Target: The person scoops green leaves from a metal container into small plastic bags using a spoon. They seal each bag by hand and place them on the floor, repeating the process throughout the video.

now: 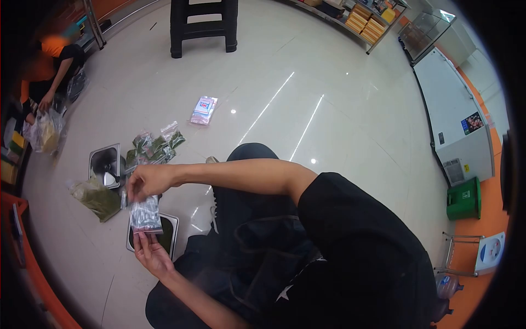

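You've got both hands on the job, left of centre in the frame, with a clear plastic bag between them. Your left hand is below, palm turned up, fingers closed against the bag's reddish edge. Your right hand is above, fingers bunched at the bag's upper end; they're blurred, so I can't tell whether they pinch it or only brush it. The bag looks flat and shiny, and I can't make out whether it's one bag or several.

Right underneath sits a steel pan, dark green stuff showing inside. To its upper left, a bulging bag of green material leans just beside a second steel pan, and above your right hand there's a heap of small filled bags. Farther up lies a labelled pack, alone on the floor.

So the step in hand, as I read it, is handling that bag above the pan, likely sorting out its edge. The next move calls for a steady left hand on that reddish edge and a light, precise right, because thin film like this probably slips and clings easily.
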The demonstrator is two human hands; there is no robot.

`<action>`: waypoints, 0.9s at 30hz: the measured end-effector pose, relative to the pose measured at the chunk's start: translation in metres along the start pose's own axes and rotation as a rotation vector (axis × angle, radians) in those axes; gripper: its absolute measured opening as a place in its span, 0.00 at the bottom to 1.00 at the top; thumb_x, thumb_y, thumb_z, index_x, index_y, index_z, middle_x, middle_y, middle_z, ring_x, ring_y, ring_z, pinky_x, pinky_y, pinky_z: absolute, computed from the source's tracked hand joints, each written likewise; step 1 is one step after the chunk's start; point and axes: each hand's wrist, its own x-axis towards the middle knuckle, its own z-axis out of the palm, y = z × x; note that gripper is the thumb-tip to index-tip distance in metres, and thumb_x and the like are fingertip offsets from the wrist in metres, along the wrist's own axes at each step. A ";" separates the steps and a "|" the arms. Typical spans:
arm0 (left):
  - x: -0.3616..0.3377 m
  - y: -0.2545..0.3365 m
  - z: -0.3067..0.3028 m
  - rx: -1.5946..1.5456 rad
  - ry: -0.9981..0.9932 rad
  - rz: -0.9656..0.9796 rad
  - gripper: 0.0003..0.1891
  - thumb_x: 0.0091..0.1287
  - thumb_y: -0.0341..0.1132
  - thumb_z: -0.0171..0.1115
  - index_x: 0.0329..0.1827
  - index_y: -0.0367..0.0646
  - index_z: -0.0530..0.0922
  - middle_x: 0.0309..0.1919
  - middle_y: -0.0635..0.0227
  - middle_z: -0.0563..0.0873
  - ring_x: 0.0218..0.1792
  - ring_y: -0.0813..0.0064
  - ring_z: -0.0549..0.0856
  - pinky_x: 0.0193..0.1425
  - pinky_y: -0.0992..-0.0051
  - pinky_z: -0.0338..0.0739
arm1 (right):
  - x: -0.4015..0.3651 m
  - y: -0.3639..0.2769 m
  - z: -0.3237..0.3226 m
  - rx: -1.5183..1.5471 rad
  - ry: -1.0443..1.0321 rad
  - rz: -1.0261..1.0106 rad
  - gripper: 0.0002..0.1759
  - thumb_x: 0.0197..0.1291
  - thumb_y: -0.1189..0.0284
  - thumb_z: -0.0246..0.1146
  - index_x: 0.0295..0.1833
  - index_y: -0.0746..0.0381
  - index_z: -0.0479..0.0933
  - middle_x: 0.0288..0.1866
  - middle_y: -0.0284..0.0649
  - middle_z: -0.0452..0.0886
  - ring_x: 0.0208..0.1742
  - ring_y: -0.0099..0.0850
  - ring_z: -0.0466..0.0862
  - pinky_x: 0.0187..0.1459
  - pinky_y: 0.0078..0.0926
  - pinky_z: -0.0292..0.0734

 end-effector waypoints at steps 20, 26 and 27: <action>0.001 0.001 0.011 0.000 0.228 0.075 0.12 0.71 0.31 0.66 0.53 0.40 0.75 0.45 0.67 0.83 0.47 0.76 0.82 0.55 0.74 0.76 | -0.049 -0.062 -0.036 0.164 -0.432 0.000 0.11 0.59 0.79 0.70 0.48 0.69 0.85 0.43 0.44 0.88 0.28 0.19 0.83 0.24 0.18 0.78; -0.004 -0.001 0.015 -0.044 0.230 0.024 0.13 0.77 0.33 0.55 0.59 0.36 0.74 0.50 0.61 0.83 0.54 0.72 0.82 0.61 0.72 0.77 | -0.028 -0.022 0.067 -0.354 -0.204 -0.403 0.11 0.58 0.77 0.68 0.45 0.69 0.81 0.47 0.46 0.84 0.48 0.36 0.86 0.41 0.31 0.84; -0.004 0.003 0.015 -0.057 0.225 0.023 0.13 0.77 0.33 0.55 0.59 0.36 0.74 0.50 0.61 0.83 0.54 0.72 0.82 0.61 0.72 0.77 | -0.028 -0.014 0.076 -0.449 -0.092 -0.516 0.11 0.57 0.77 0.67 0.45 0.68 0.80 0.49 0.47 0.82 0.52 0.40 0.85 0.44 0.33 0.84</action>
